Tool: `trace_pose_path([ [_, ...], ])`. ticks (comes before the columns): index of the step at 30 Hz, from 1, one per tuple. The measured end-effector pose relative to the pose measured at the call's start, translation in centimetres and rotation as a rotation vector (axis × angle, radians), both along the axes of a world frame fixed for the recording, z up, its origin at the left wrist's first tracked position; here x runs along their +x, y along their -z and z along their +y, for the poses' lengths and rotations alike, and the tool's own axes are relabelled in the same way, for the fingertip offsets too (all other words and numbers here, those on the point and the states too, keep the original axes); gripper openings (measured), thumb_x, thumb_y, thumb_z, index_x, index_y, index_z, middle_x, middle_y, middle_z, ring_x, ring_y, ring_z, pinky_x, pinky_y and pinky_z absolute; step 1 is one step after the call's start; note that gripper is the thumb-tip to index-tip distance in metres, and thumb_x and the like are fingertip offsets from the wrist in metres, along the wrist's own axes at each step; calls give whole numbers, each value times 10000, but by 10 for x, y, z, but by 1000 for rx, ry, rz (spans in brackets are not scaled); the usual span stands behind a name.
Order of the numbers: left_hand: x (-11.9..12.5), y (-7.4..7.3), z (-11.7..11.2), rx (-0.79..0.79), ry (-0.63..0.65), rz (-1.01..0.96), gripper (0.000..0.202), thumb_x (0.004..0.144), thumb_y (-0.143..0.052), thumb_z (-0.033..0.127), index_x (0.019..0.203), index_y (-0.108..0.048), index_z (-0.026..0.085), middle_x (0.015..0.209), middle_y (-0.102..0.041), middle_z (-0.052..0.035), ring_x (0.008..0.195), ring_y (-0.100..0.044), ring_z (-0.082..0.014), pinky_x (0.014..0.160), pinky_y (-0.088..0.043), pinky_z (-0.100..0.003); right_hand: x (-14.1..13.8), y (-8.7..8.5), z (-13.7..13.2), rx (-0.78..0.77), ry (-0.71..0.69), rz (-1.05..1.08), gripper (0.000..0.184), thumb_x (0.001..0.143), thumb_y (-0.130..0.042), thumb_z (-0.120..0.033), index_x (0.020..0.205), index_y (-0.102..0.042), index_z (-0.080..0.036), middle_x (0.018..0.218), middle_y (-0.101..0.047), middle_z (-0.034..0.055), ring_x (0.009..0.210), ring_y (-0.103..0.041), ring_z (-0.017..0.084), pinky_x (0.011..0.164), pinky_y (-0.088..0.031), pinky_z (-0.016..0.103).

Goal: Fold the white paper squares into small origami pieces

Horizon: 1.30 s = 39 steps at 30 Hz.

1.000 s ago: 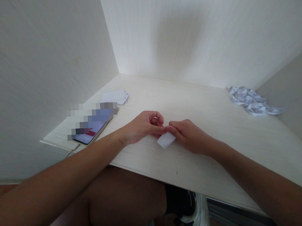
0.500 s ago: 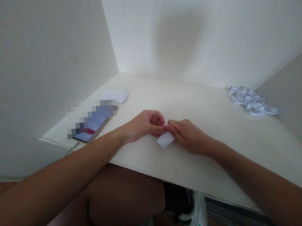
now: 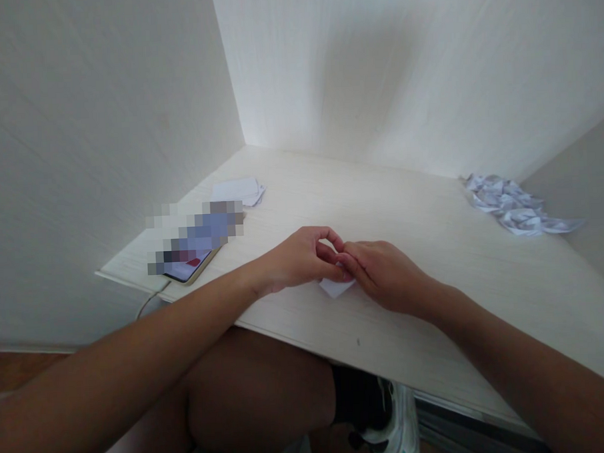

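Observation:
Between my two hands is a small piece of white paper (image 3: pixel 335 288), with one pointed corner showing below the fingers. My left hand (image 3: pixel 310 256) pinches it from the left, the index finger curled and the thumb pressed on the paper. From the right, my right hand (image 3: pixel 381 270) holds it between thumb and bent fingers, its fingertips touching those of the left. Most of the paper is hidden by my fingers, so I cannot tell how it is folded. Both hands are just above the white table (image 3: pixel 296 320).
A phone (image 3: pixel 193 261), partly blurred out, lies at the left with a cable (image 3: pixel 148 301) at its near end. Behind it is a stack of white paper pieces (image 3: pixel 235 189). Folded white papers (image 3: pixel 514 207) are heaped at the far right. Panels (image 3: pixel 325 72) enclose the table.
My left hand has moved right and closed in on the paper against my right fingertips, covering more of it. The whole view has shifted slightly.

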<state>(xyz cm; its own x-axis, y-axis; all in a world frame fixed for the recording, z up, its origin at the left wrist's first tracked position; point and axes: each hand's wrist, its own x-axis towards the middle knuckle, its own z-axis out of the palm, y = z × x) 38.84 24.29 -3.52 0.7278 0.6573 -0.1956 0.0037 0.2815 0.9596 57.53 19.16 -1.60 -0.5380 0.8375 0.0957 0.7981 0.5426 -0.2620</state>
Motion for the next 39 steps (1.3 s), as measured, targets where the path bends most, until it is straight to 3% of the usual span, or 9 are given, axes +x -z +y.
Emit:
trace_pose_path([
  [6,0,2,-1,17,-34,3,371,596,-881,86,865,-636,159,702,-744,-7,626,-659,-116,679,-474,-274,2,1,1,-25,-14,-6,440,1085,-251,-340,780,-539,-208,759,-686,92,674,-596,206,687,-413,337],
  [12,1,-3,-2,-26,-52,39,373,605,-865,38,862,-623,158,659,-709,17,564,-596,-88,631,-428,-248,2,4,2,-42,-14,47,441,1090,-247,-358,881,-595,-187,860,-736,118,730,-651,221,696,-440,333],
  [25,-4,-3,3,-30,-24,32,341,627,-866,42,850,-629,144,627,-705,9,558,-616,-93,635,-436,-245,5,3,2,-77,24,34,485,1082,-281,-411,752,-575,-211,642,-632,52,579,-543,179,612,-365,310],
  [34,-4,-2,5,-15,-13,48,348,625,-877,95,881,-646,148,670,-718,-6,565,-626,-102,592,-415,-229,3,2,0,-48,-14,59,397,1068,-313,-301,849,-622,-184,780,-719,93,656,-607,187,653,-396,313],
  [39,-1,-5,-3,-35,-18,77,409,606,-873,50,918,-632,158,708,-732,-5,621,-661,-124,666,-473,-270,0,-2,-2,-83,-8,72,442,1084,-279,-356,818,-590,-189,757,-712,97,637,-601,193,652,-400,318],
])
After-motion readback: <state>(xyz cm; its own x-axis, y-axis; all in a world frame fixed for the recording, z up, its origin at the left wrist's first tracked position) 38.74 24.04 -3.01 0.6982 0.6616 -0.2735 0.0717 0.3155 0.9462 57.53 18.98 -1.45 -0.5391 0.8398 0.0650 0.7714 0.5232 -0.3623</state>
